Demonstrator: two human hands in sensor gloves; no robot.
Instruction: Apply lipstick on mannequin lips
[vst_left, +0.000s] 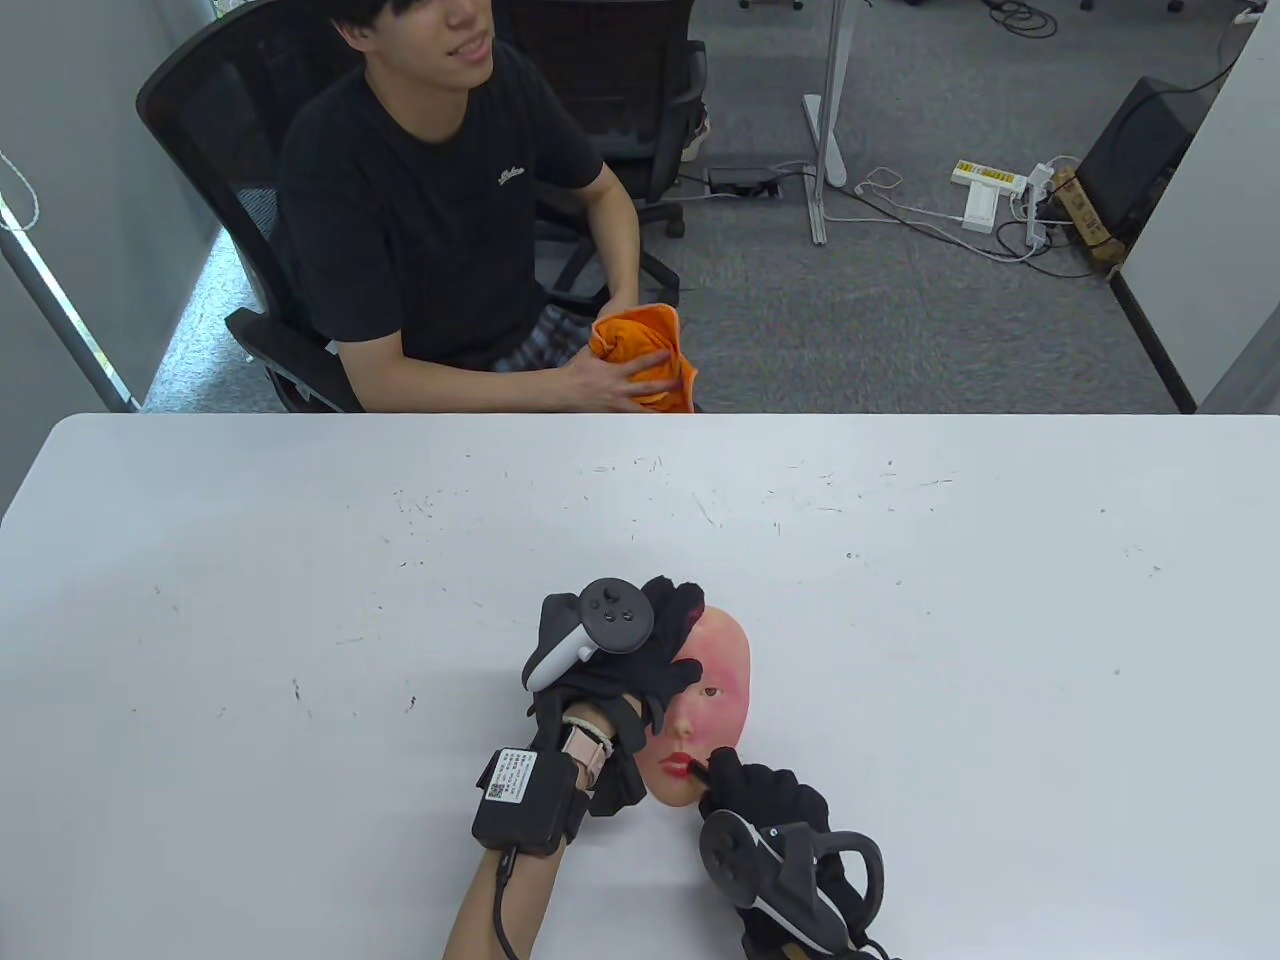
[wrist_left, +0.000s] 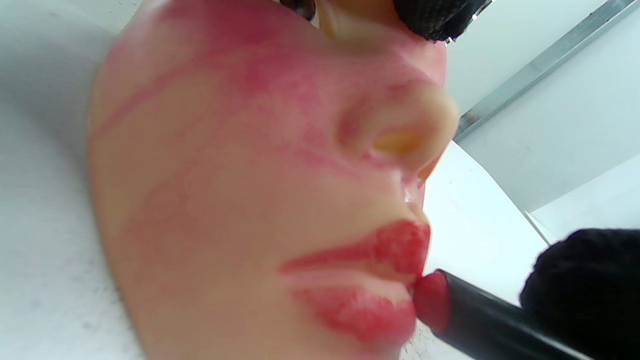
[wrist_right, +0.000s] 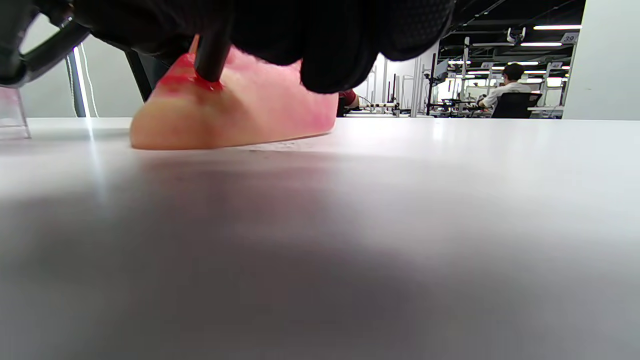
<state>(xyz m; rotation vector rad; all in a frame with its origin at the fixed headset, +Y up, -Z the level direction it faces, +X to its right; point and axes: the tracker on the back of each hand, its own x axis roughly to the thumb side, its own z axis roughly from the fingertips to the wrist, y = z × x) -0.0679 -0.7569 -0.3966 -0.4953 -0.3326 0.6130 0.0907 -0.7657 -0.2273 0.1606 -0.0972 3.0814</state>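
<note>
Your mannequin face (vst_left: 712, 700) lies face-up on the white table (vst_left: 300, 600) near your edge, its long axis running forehead-far to chin-near, tilted slightly so the chin points toward you. Your left hand (vst_left: 640, 650) rests over the forehead and left cheek, fingers spread and pressing it down. Your right hand (vst_left: 770, 800) grips the black lipstick (wrist_left: 480, 320), whose long axis slants from your fingers up toward the lips (wrist_left: 370, 280); its red tip touches the mouth (the wrist views show contact plainly). Pink smears cover the cheeks.
</note>
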